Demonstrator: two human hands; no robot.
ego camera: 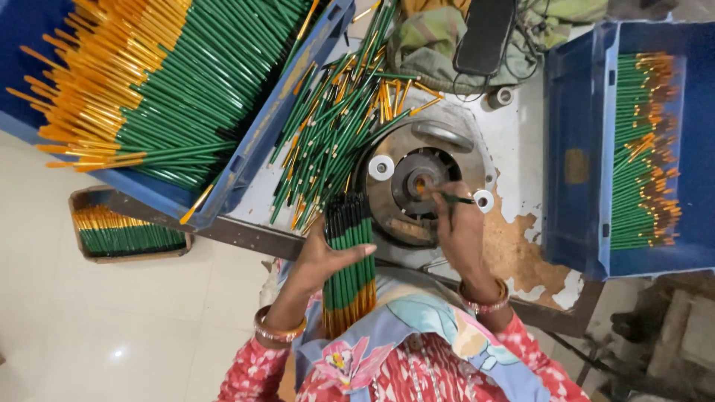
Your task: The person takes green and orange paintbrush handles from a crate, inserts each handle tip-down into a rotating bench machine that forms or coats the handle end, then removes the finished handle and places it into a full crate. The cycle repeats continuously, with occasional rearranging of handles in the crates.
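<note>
My left hand point(322, 257) grips an upright bundle of green brush handles with orange ends point(350, 260), held against my chest at the bench's front edge. My right hand point(458, 231) pinches a single green handle point(456, 198) and holds its tip at the centre hole of a round metal machine head point(417, 182). Loose green and orange handles point(335, 126) lie in a heap on the bench just left of the machine.
A blue crate point(246, 160) of handles sits tilted at upper left. Another blue crate point(577, 164) with finished brushes stands at right. A small box of handles point(123, 231) rests on the floor at left. Cloth and a dark phone point(484, 33) lie behind the machine.
</note>
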